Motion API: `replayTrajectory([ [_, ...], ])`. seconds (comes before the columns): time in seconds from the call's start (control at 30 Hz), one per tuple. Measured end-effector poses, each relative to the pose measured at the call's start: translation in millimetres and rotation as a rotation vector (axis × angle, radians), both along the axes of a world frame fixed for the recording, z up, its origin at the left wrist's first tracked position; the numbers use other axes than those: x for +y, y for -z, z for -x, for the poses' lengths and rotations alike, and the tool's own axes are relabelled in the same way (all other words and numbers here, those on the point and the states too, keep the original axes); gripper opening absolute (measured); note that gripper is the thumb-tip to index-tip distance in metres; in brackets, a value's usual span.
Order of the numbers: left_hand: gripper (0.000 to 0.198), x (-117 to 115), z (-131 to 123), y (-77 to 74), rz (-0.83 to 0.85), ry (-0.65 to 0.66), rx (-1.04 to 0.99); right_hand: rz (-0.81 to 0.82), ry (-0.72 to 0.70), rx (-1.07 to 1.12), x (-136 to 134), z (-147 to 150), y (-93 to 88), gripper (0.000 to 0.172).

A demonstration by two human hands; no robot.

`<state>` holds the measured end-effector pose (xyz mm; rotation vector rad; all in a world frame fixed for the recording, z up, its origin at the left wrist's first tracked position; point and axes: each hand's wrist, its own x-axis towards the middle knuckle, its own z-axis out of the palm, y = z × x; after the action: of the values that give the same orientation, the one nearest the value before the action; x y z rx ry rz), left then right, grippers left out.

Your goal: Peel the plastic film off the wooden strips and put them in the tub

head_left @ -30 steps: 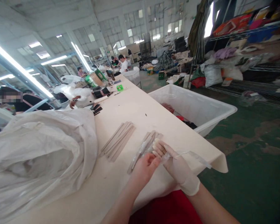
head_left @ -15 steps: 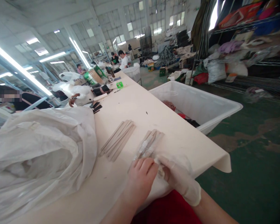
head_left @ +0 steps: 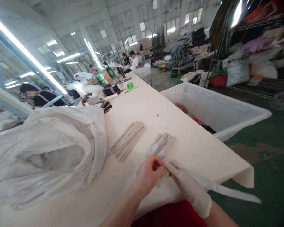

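My left hand [head_left: 150, 173] is bare and closed, its thumb and fingers pinched at the near end of a bundle of flat pale-grey strips [head_left: 164, 142]. What those fingertips hold is hidden. Clear plastic is wrapped around the bundle. Pressed close beside it, my right hand [head_left: 181, 179] wears a whitish glove and is closed in a pinch. A long white translucent strip [head_left: 224, 188] trails from its fingers past the table edge. Left of the bundle, a loose pile of similar flat strips [head_left: 127, 140] lies on the table.
The cream-topped table [head_left: 142, 108] stretches away from me. At left sits a large open white sack [head_left: 90, 138]. A white plastic tub [head_left: 236, 110] stands right of the table with dark and red pieces inside. Black strips [head_left: 107, 107] and a green tray [head_left: 130, 85] lie farther along.
The white strip now stretches out to the right, where a crumpled filmy mass was beside my right hand. My left hand has turned into a pinch. The view has shifted left.
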<state>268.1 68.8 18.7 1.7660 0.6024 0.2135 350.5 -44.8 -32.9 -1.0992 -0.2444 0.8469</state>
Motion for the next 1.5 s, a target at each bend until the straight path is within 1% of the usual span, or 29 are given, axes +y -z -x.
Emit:
replayTrajectory([
  [0.03,0.004,10.6,-1.3,1.4,-0.15,0.039,0.048,-0.027,-0.004,0.059,0.2,-1.3,0.6,0.03],
  [0.07,0.008,23.9,-2.7,2.6,-0.334,0.06,0.122,-0.061,-0.011,0.132,0.0,-2.7,0.9,0.032],
  [0.13,0.018,54.7,-5.9,5.6,-0.743,0.037,0.317,-0.139,-0.033,0.272,-1.4,-5.1,0.8,0.036],
  [0.2,0.023,83.4,-8.9,10.8,-0.907,-0.022,0.44,-0.203,-0.062,0.323,-3.2,-6.2,0.7,0.043],
  [0.27,0.022,103.0,-11.4,18.7,-0.953,-0.059,0.53,-0.252,-0.102,0.321,-4.7,-6.5,0.9,0.044],
  [0.3,0.021,108.9,-12.3,23.3,-0.969,-0.073,0.571,-0.262,-0.106,0.333,-5.3,-6.8,1.1,0.04],
  [0.37,0.022,114.5,-13.0,31.6,-0.994,-0.098,0.636,-0.262,-0.069,0.382,-6.0,-8.6,1.3,0.026],
  [0.4,0.023,115.1,-12.5,34.5,-1.001,-0.108,0.655,-0.261,-0.052,0.404,-6.3,-10.1,1.2,0.024],
  [0.47,0.024,113.0,-8.8,36.4,-1.004,-0.121,0.67,-0.265,-0.033,0.437,-6.8,-14.5,0.8,0.028],
  [0.53,0.023,105.6,-0.4,33.2,-1.005,-0.127,0.662,-0.264,-0.036,0.491,-7.6,-20.3,0.0,0.042],
  [0.57,0.023,99.2,5.9,30.2,-0.996,-0.127,0.64,-0.258,-0.025,0.533,-8.2,-23.5,-0.6,0.047],
  [0.63,0.021,80.3,22.9,22.5,-0.918,-0.101,0.55,-0.259,0.008,0.621,-9.3,-29.7,-2.4,0.05],
  [0.67,0.02,68.3,33.2,18.1,-0.779,-0.083,0.438,-0.28,0.013,0.651,-9.6,-32.3,-3.6,0.049],
  [0.7,0.02,55.1,44.2,13.7,-0.602,-0.039,0.34,-0.311,0.009,0.674,-9.6,-34.5,-5.0,0.046],
  [0.73,0.021,41.5,55.3,9.2,-0.445,-0.014,0.272,-0.346,-0.002,0.694,-9.3,-36.1,-6.5,0.045],
  [0.8,0.026,15.5,74.5,0.8,-0.259,-0.044,0.197,-0.406,-0.04,0.74,-7.6,-37.3,-9.4,0.044],
  [0.87,0.03,-4.7,87.0,-5.7,-0.157,-0.068,0.159,-0.446,-0.077,0.764,-5.3,-36.2,-11.7,0.044],
  [0.93,0.03,-16.5,92.9,-9.4,-0.102,-0.083,0.155,-0.468,-0.104,0.738,-3.8,-33.7,-13.1,0.043],
  [1.0,0.03,-20.6,95.4,-10.6,-0.062,-0.094,0.174,-0.465,-0.069,0.617,-4.0,-30.8,-14.1,0.034],
  [1.1,0.032,-18.9,98.6,-11.0,-0.011,-0.086,0.194,-0.421,0.007,0.326,-7.1,-27.3,-16.6,0.014],
  [1.13,0.034,-17.7,100.1,-11.3,0.01,-0.08,0.199,-0.409,0.004,0.253,-8.2,-26.6,-17.7,0.011],
  [1.2,0.038,-15.7,103.5,-12.6,0.068,-0.075,0.217,-0.401,-0.03,0.208,-9.6,-25.9,-20.1,0.008],
  [1.27,0.043,-14.3,107.0,-14.5,0.133,-0.082,0.224,-0.402,-0.039,0.243,-9.7,-25.8,-21.4,0.011],
  [1.37,0.048,-13.1,111.6,-17.0,0.204,-0.077,0.207,-0.362,-0.036,0.276,-9.2,-25.5,-18.1,0.024],
  [1.43,0.051,-12.5,114.2,-17.7,0.244,-0.055,0.212,-0.299,-0.047,0.23,-10.3,-24.8,-11.8,0.028],
  [1.5,0.052,-11.9,116.5,-17.3,0.279,-0.034,0.227,-0.189,-0.048,0.125,-12.6,-24.1,-3.5,0.027],
])
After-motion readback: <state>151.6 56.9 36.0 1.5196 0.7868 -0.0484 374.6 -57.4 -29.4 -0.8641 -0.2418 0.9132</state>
